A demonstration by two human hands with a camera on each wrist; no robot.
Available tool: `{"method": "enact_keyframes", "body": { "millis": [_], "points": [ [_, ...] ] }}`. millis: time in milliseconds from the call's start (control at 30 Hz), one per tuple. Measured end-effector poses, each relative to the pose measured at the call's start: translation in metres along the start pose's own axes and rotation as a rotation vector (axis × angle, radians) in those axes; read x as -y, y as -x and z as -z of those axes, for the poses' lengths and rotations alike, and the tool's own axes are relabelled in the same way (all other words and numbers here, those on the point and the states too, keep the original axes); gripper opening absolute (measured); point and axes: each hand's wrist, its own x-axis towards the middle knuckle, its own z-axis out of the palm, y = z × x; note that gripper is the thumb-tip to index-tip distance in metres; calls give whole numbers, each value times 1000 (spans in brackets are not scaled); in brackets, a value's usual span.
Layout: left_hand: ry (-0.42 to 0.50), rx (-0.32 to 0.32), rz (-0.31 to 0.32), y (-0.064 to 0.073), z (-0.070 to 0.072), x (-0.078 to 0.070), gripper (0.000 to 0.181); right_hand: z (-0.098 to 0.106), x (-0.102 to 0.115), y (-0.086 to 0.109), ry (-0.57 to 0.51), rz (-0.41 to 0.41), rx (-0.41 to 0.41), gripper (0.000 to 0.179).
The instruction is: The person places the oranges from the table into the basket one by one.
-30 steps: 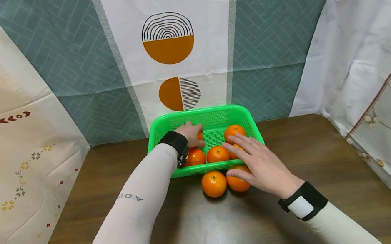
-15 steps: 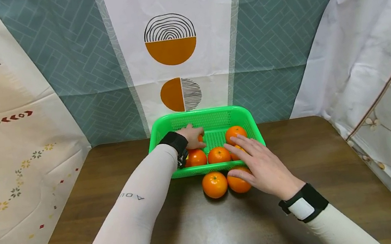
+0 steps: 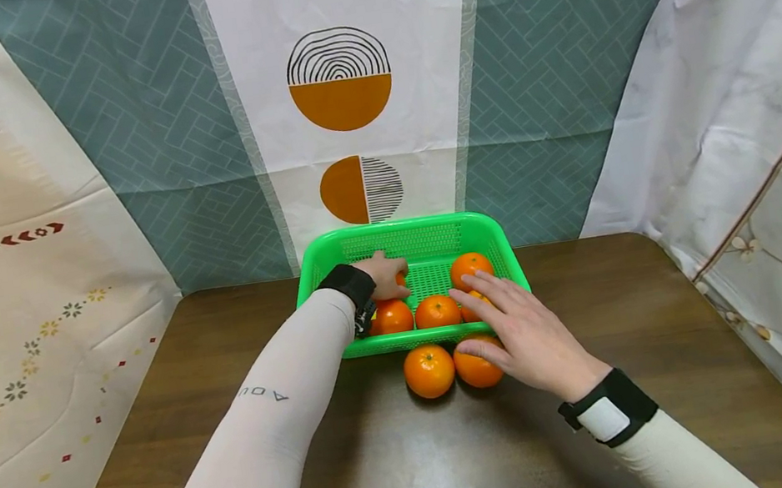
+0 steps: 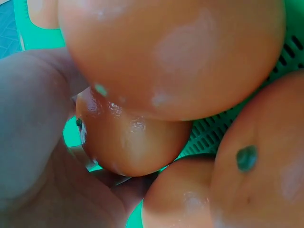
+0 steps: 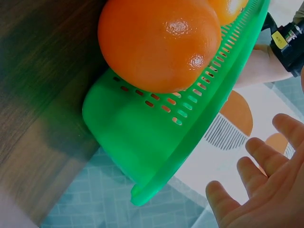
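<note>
My left hand point(image 3: 382, 273) reaches into the green plastic basket point(image 3: 404, 228) and grips an orange point(image 4: 130, 142) at its left side. In the left wrist view the thumb and fingers curl round that fruit, and a larger-looking orange point(image 4: 175, 57) partly covers it. More oranges lie along the basket's near side, such as a middle one point(image 3: 436, 311). Over the near right rim, my right hand point(image 3: 534, 330) hovers with its fingers spread and nothing in it. Below it, two oranges sit outside against the basket: a left one point(image 3: 428, 371) and a right one point(image 3: 479, 363), partly hidden by the thumb.
The basket stands at the back of a brown wooden table point(image 3: 424, 467), close to a patterned cloth backdrop point(image 3: 527, 89). Cloths also hang at the left and right sides. Another orange point(image 3: 471, 268) is in the basket's right part.
Almost nothing differs. The whole head view has shifted slightly; both hands and the oranges keep their places.
</note>
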Motion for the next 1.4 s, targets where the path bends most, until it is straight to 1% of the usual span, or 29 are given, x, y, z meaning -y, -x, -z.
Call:
{"method": "enact_keyframes", "body": {
  "millis": [133,400,467,567,733,800,900,1033,1133,1200,1333,1400],
  "points": [
    [-13,2,2,-1,0,0,54,1,1,0,-3,-7,7,80],
    [1,7,22,-5,-2,0,54,2,0,1,0,-16,15,80],
    [-1,6,23,-4,-2,-1,54,2,1,1,-1,-17,16,80],
    [-7,-1,13,3,-1,-3,55,2,1,1,-1,-18,17,80],
    [-4,-45,-23,24,4,-10,54,3,2,2,2,-23,16,80],
    [2,-62,-29,29,5,-12,53,3,2,2,4,-26,18,80],
    [-6,-57,-8,25,4,-12,55,4,2,2,4,-26,19,80],
    [-18,-46,26,10,1,-7,59,4,2,3,2,-23,16,80],
    [-12,-50,33,5,1,-4,61,4,2,3,5,-21,16,80],
    [-17,-63,30,-1,0,-1,62,5,2,3,8,-19,17,80],
    [-36,-98,23,-7,-2,2,64,5,3,4,11,-15,17,80],
    [-46,-115,17,-2,0,0,65,5,3,4,13,-13,16,81]
  ]
}}
